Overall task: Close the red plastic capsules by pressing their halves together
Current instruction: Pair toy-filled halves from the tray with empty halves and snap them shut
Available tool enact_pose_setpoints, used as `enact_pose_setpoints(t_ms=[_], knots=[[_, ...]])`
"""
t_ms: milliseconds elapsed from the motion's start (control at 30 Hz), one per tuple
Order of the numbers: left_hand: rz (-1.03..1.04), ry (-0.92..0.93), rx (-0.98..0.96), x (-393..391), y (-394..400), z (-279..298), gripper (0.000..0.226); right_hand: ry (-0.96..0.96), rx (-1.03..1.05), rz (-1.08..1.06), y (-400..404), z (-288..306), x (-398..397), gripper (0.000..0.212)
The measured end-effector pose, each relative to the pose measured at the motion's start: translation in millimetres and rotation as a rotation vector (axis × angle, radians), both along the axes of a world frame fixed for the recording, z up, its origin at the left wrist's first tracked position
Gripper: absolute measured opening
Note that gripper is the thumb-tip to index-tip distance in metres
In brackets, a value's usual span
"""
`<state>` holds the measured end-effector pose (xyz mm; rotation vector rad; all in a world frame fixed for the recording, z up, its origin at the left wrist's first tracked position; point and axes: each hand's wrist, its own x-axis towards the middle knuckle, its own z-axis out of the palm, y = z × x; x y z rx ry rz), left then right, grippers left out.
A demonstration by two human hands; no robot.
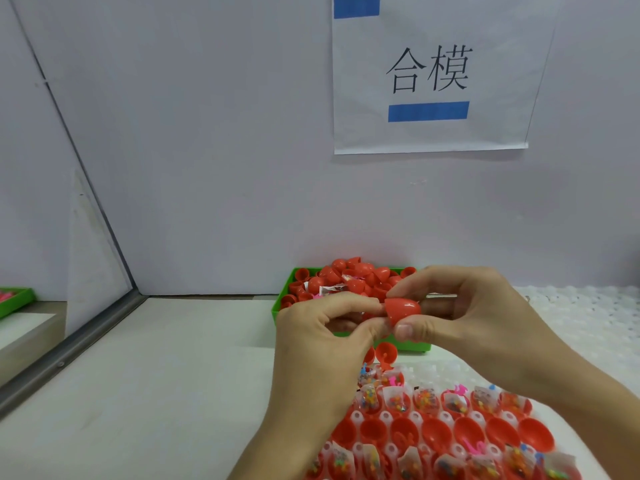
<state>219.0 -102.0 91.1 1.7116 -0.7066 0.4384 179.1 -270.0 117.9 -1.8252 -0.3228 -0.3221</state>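
Note:
A red plastic capsule [402,310] is held in the air between both hands, in front of the green bin. My right hand [481,317] pinches its rounded half between thumb and fingers. My left hand [322,337] pinches the other end; that half is mostly hidden by the fingers. Below the hands a white tray [388,418] holds rows of open red capsule halves [434,433], several with small packets of coloured beads [398,401] in them.
A green bin [412,345] heaped with red capsules [346,277] stands against the back wall. White moulded trays [588,313] lie at the right. A metal rail [69,348] runs along the left. A paper sign [429,74] hangs on the wall.

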Motion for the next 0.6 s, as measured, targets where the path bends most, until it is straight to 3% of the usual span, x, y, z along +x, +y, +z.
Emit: enact_pose_setpoints(t_ms=[133, 333, 600], knots=[[-0.02, -0.074, 0.03, -0.4, 1.0, 1.2, 0.018, -0.026, 0.026, -0.01, -1.2, -0.7, 1.2, 0.032], [-0.004, -0.058, 0.093, 0.4, 0.3, -1.7, 0.036, -0.039, 0.093, -0.039, -4.5, -3.4, 5.1, 0.036], [-0.111, 0.104, -0.088, 2.9, -0.3, -1.1, 0.024, 0.009, 0.067, 0.016, -7.9, 0.2, 0.2, 0.033]])
